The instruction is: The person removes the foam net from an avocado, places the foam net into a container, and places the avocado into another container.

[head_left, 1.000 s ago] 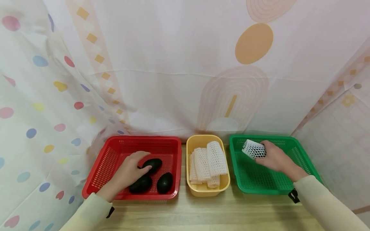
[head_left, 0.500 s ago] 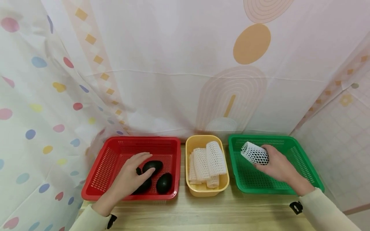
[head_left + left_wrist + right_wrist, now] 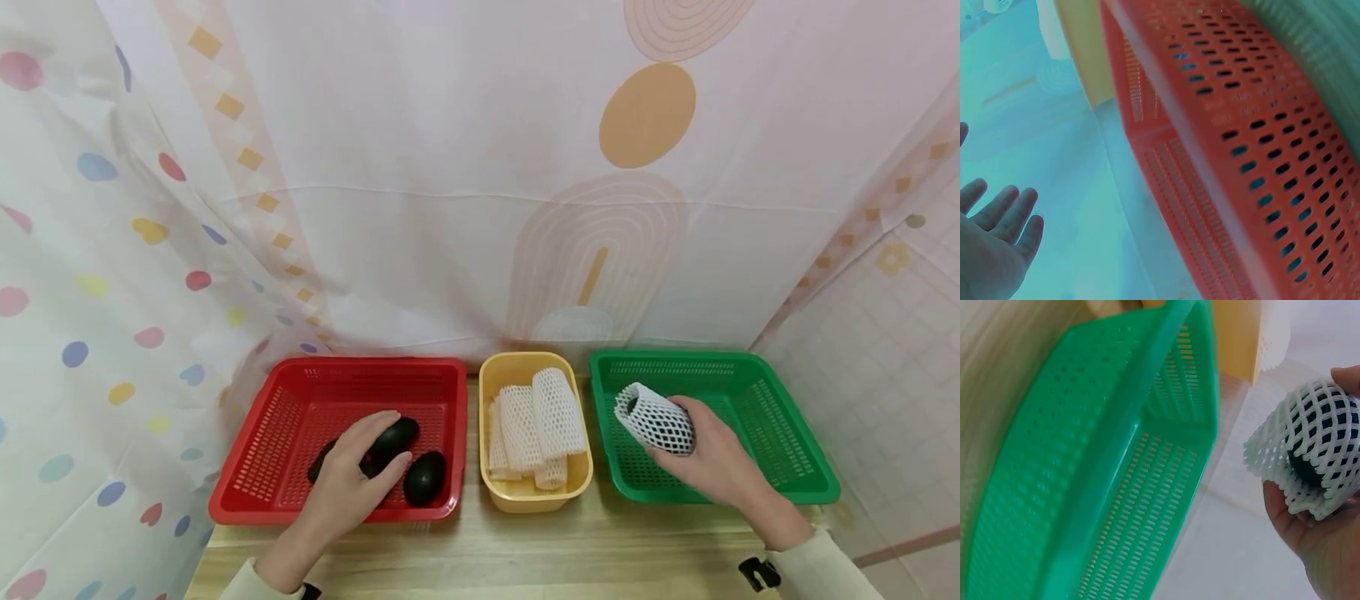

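My left hand [image 3: 348, 483] hovers over the red basket with thumb and fingers spread around the dark avocados, gripping none. One avocado [image 3: 394, 437] lies between its fingers and thumb in the head view, another avocado [image 3: 424, 478] just right of the thumb. A further dark avocado [image 3: 321, 460] is mostly hidden by the hand. In the left wrist view the left hand [image 3: 997, 250] shows loose, parted fingers. My right hand [image 3: 708, 454] grips a dark avocado [image 3: 1307, 470] wrapped in a white foam net [image 3: 654, 421], held over the green basket, its open end toward the left.
Between the red basket [image 3: 375, 364] and the green basket [image 3: 780, 442] stands a yellow tub [image 3: 528, 502] with several white foam nets [image 3: 558, 412]. All three stand on a wooden table [image 3: 480, 567]. A patterned curtain [image 3: 420, 250] hangs close behind them.
My left hand has shifted right and toward me over the avocados. The right hand has turned the netted avocado, so the net's open end and the dark fruit inside show more.
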Demonstrator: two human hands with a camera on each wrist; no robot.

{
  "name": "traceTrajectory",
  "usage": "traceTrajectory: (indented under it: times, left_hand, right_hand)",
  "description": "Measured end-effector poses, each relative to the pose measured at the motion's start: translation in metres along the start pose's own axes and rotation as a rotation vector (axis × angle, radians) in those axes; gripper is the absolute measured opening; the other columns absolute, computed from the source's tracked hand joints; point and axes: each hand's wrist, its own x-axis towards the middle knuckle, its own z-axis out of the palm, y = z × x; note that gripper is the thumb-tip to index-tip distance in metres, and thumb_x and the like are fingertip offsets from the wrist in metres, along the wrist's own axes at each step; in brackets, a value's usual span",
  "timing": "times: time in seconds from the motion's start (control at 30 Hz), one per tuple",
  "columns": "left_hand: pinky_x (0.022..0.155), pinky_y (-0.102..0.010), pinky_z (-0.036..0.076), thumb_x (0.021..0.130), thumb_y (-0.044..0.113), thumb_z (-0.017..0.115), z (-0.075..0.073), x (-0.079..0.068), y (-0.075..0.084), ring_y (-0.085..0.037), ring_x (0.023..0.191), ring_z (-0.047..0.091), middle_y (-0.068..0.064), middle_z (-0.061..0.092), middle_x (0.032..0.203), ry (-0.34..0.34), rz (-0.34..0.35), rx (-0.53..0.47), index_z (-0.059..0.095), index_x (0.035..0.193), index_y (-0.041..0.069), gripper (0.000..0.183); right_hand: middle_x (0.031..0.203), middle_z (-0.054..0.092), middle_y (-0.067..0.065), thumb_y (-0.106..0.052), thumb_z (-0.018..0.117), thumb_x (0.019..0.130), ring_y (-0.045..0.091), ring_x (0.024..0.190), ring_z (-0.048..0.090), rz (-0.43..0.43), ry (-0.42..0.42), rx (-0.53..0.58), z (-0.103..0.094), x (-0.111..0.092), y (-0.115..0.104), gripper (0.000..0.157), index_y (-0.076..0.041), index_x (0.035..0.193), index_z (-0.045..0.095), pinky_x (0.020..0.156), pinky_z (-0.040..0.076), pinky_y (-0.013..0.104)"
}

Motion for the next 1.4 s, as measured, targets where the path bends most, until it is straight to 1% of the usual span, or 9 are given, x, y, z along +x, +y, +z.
traceTrajectory:
  times: [0.13,0.37,0.57,0.7,0.83,0.97,1.07,1.23,1.4]
  left_hand:
    - [0.107,-0.008,0.034,0.08,0.005,0.088,0.006,-0.007,0.002,-0.03,0.123,0.063,-0.01,0.066,0.137,-0.007,0.013,0.006,0.064,0.14,0.01,0.065]
    - [0.112,-0.013,0.033,0.075,0.004,0.09,0.021,-0.015,0.009,-0.028,0.127,0.06,-0.008,0.063,0.141,-0.014,0.097,-0.04,0.059,0.146,0.012,0.078]
    - [0.114,-0.014,0.031,0.077,0.009,0.09,0.033,-0.02,0.017,-0.028,0.128,0.059,-0.006,0.064,0.141,-0.045,0.112,-0.046,0.061,0.144,0.013,0.073]
    - [0.115,-0.014,0.03,0.077,0.012,0.091,0.04,-0.024,0.02,-0.028,0.128,0.059,-0.007,0.064,0.141,-0.055,0.116,-0.038,0.062,0.142,0.013,0.071]
    - [0.116,-0.016,0.03,0.079,0.015,0.092,0.045,-0.028,0.025,-0.026,0.131,0.058,-0.005,0.063,0.143,-0.079,0.066,-0.026,0.063,0.141,0.014,0.068]
    - [0.114,-0.024,0.039,0.078,0.014,0.092,0.05,-0.032,0.03,-0.025,0.132,0.057,-0.004,0.062,0.145,-0.096,0.03,-0.018,0.064,0.14,0.017,0.068]
    - [0.11,-0.03,0.045,0.077,0.014,0.092,0.057,-0.036,0.033,-0.025,0.131,0.058,-0.002,0.062,0.144,-0.095,0.039,-0.02,0.064,0.14,0.018,0.069]
    - [0.109,-0.025,0.043,0.078,0.014,0.091,0.066,-0.044,0.036,-0.024,0.127,0.059,-0.003,0.064,0.14,-0.086,0.075,-0.047,0.065,0.139,0.018,0.066]
    - [0.107,-0.026,0.043,0.083,0.022,0.089,0.074,-0.053,0.038,-0.024,0.125,0.06,-0.004,0.065,0.138,-0.078,0.101,-0.054,0.068,0.135,0.016,0.056]
  right_hand:
    - [0.126,0.061,0.022,-0.028,0.087,0.085,0.037,0.104,0.065,-0.034,0.043,0.043,0.011,-0.01,-0.004,0.076,0.004,0.142,0.048,0.075,0.057,0.05]
    - [0.124,0.064,0.017,-0.02,0.093,0.077,0.031,0.104,0.066,-0.104,0.1,0.091,0.033,-0.028,-0.013,0.078,0.001,0.14,0.051,0.077,0.058,0.047]
    - [0.122,0.066,0.015,-0.018,0.096,0.069,0.026,0.102,0.066,-0.163,0.136,0.117,0.054,-0.04,-0.018,0.084,0.001,0.138,0.052,0.078,0.059,0.041]
    - [0.121,0.067,0.01,-0.015,0.097,0.068,0.02,0.102,0.065,-0.197,0.123,0.152,0.068,-0.045,-0.021,0.082,-0.001,0.136,0.053,0.079,0.059,0.038]
    - [0.122,0.067,0.007,-0.013,0.098,0.067,0.017,0.105,0.065,-0.244,0.107,0.188,0.081,-0.05,-0.024,0.081,-0.003,0.135,0.055,0.082,0.06,0.038]
    - [0.121,0.067,0.004,-0.016,0.099,0.066,0.014,0.104,0.066,-0.276,0.1,0.195,0.093,-0.055,-0.024,0.081,-0.003,0.133,0.056,0.083,0.06,0.037]
    - [0.121,0.067,0.0,-0.017,0.099,0.064,0.013,0.104,0.066,-0.291,0.105,0.196,0.1,-0.058,-0.024,0.081,-0.004,0.132,0.057,0.084,0.06,0.037]
    - [0.122,0.066,-0.005,-0.016,0.101,0.061,0.011,0.104,0.065,-0.336,0.097,0.222,0.107,-0.064,-0.027,0.083,-0.008,0.131,0.058,0.085,0.06,0.035]
    - [0.123,0.065,-0.008,-0.023,0.101,0.061,0.009,0.103,0.065,-0.364,0.062,0.183,0.113,-0.071,-0.033,0.084,-0.012,0.132,0.058,0.084,0.059,0.034]
